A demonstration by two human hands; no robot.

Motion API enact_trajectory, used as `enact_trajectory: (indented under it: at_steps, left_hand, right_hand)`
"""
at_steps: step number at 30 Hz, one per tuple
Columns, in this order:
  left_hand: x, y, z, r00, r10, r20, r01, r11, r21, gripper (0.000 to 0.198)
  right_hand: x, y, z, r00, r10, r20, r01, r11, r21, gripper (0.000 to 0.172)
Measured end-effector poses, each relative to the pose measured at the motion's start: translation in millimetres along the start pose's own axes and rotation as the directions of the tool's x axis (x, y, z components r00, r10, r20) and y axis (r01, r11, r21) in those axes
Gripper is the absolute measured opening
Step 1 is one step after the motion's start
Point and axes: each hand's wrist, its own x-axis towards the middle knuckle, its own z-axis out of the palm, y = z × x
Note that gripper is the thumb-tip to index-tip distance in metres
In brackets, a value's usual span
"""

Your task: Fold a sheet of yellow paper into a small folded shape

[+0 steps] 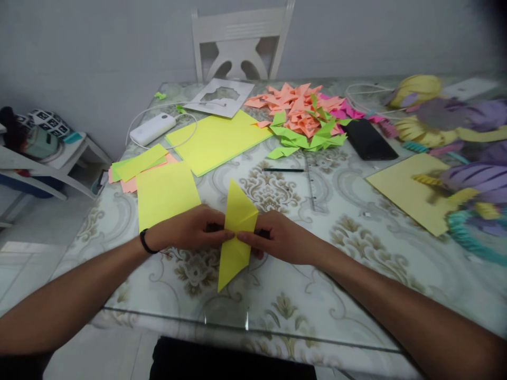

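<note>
On my head view I have the folded yellow paper [240, 203] dead centre, between the left grip [194, 227] and the right grip [283, 237], just in from the near edge of the table [150, 295]. What counts most, as I judge it, is how its long axis lies: it runs from near to far, leaning slightly so that the far point sits a little to the right of the near one, while my two grips come in across it from either side. Both are closed in a pinch on it, thumbs flat on the upper face and almost meeting at the middle; the left fingers are hidden behind the paper, and I see just a little of the right ones below that thumb. Neither hand is really nearer, since both have hold of the waist and both pointed ends stick out free. The longer edge lies on the left, the shorter on the right, with a slanting fold line running in from the far right corner. So I'd read any work on those tips as needing a reach along the axis, away or towards the body, rather than sideways. Whether the near tip touches the table, I can't tell.
</note>
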Motion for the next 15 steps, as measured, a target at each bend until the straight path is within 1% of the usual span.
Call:
enact_trajectory:
  at_steps: [7, 13, 15]
  left_hand:
    - [0.4, -1.0, 0.4, 1.0, -0.004, -0.009, 0.004, 1.0, -0.004, 0.04]
    - [-0.1, 0.3, 0.4, 1.0, 0.001, -0.017, -0.002, 0.999, -0.039, 0.038]
    - [-0.3, 1.1, 0.2, 0.999, -0.001, -0.041, 0.0, 0.999, -0.045, 0.037]
  right_hand:
    - [-0.5, -2.2, -0.2, 1.0, 0.016, 0.004, -0.016, 1.0, 0.013, 0.043]
    - [-0.3, -1.5, -0.5, 1.0, 0.012, 0.002, -0.012, 1.0, -0.003, 0.042]
    - [-0.4, -1.3, -0.5, 1.0, 0.019, 0.003, -0.019, 1.0, -0.004, 0.042]
